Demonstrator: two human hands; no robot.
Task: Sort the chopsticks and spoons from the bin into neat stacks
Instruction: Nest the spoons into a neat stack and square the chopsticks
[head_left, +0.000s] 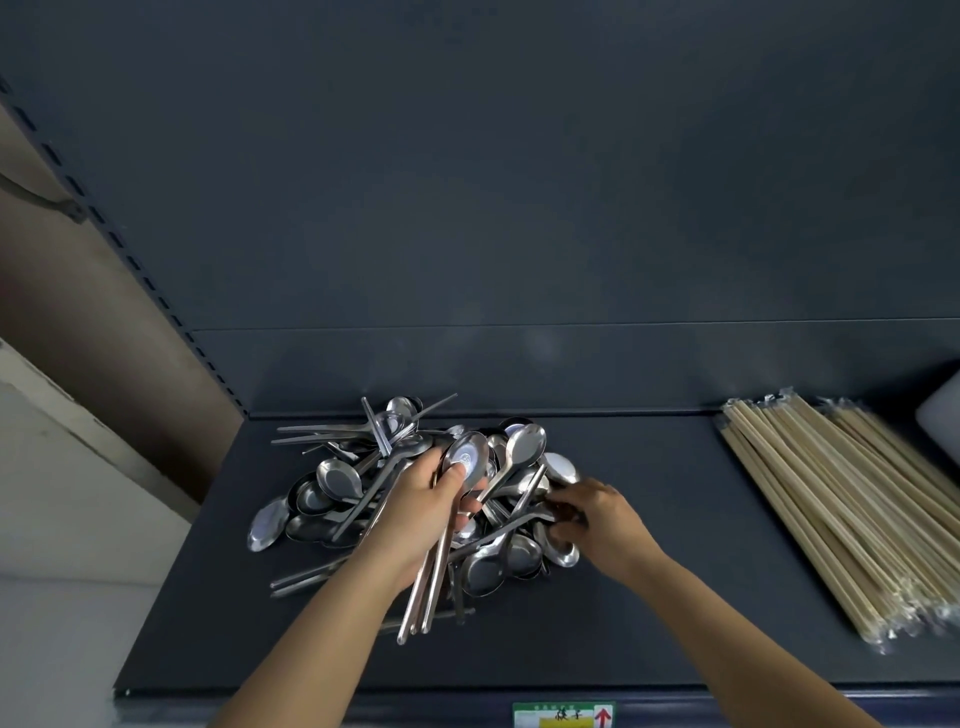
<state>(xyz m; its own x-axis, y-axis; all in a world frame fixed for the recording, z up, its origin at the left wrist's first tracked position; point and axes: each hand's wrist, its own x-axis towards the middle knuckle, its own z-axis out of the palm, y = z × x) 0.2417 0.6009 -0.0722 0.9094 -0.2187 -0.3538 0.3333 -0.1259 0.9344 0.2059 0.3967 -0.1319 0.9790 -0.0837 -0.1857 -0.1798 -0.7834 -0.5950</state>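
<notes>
Spoons form a nested bundle gripped in the left hand, handles pointing toward the front of the shelf. The right hand curls its fingers into the loose pile; whether it holds a spoon cannot be told. Most of the pile appears unsorted. At far right, the wrapped chopsticks already lie stacked.

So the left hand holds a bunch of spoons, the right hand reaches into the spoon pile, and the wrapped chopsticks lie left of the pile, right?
Not quite. The head view shows the wrapped chopsticks lying right of the spoon pile, not left. The rest stands: the left hand holds a bunch of spoons and the right hand reaches into the pile.
</notes>
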